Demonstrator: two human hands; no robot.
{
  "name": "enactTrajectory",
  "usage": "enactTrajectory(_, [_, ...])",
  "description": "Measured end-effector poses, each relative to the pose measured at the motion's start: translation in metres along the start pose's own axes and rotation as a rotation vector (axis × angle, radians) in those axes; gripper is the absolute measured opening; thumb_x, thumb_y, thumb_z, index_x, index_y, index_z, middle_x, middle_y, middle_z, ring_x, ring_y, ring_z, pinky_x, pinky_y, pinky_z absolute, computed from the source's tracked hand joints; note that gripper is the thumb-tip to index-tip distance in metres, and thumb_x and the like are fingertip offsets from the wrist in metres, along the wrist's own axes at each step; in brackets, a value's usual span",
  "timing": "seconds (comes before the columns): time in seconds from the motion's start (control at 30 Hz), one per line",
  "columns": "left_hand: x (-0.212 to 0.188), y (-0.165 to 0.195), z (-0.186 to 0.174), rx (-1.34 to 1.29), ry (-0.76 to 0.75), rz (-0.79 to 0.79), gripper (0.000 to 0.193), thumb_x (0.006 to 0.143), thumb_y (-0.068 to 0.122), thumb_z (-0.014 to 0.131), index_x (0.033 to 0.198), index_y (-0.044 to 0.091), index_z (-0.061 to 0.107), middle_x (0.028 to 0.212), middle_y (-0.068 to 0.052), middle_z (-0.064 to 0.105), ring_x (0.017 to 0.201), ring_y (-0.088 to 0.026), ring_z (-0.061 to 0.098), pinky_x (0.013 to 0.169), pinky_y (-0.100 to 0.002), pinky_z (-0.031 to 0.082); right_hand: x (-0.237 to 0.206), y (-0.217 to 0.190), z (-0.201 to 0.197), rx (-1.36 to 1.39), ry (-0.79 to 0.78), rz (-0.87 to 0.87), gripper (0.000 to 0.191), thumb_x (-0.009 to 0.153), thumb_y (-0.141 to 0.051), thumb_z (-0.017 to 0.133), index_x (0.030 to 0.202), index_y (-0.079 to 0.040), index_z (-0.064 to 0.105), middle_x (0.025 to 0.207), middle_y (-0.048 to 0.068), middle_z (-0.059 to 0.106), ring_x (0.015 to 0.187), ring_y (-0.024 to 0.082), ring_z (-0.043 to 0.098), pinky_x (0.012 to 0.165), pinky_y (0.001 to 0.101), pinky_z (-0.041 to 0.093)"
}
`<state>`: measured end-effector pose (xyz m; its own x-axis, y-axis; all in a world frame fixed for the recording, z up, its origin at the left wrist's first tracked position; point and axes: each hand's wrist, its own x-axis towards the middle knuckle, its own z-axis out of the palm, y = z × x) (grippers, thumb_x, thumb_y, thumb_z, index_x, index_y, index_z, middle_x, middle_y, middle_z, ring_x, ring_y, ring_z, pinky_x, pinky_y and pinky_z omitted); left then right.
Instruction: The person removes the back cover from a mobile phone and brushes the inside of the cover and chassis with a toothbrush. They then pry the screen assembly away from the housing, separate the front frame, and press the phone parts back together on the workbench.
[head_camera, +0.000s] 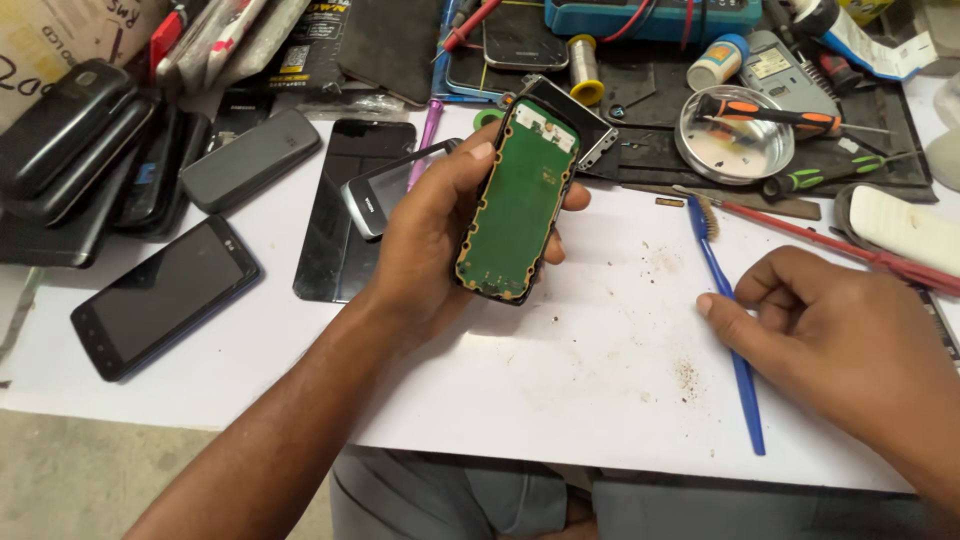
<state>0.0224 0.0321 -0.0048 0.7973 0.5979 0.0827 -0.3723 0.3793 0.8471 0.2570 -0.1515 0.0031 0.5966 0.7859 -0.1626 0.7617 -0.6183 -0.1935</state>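
Head view: left hand (425, 235) grip clasps green circuit board (517, 205), long axis upright, leaning right.

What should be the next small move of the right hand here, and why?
Probably the right hand should close on the blue brush and lift it. Its fingers already rest on the handle, which lies flat on the white table, while the left hand holds the opened phone with its green board facing up.

The person is showing two bare forearms with no sleeves reaching into view. The left hand (440, 240) and the right hand (840, 340) are wearing no gloves, rings or watch. Grey trousers are showing below the worktop's near edge.
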Motion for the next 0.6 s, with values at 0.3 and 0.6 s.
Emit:
enactTrajectory(0.3, [0.003,-0.005,-0.002,-0.019,-0.016,-0.046,0.057,0.103,0.034,0.030,0.149,0.002,0.043,0.112,-0.022,0.073,0.076,-0.020,0.073,0.063,-0.034,0.061,0.002,0.013,0.002,0.738,0.126,-0.336,0.020,0.098,-0.021,0.063,0.104,-0.002,0.062,0.081,0.002,0.072,0.073,0.007,0.071,0.066,0.0223,0.058])
enactTrajectory(0.6, [0.001,-0.010,-0.001,-0.109,-0.066,-0.129,0.054,0.113,0.049,0.027,0.152,0.019,0.049,0.114,-0.020,0.072,0.074,-0.018,0.071,0.058,-0.030,0.058,0.030,-0.041,-0.021,0.552,0.346,-0.623,0.015,0.105,-0.012,0.063,0.109,0.003,0.064,0.074,0.006,0.061,0.062,0.010,0.051,0.055,0.0270,0.039])
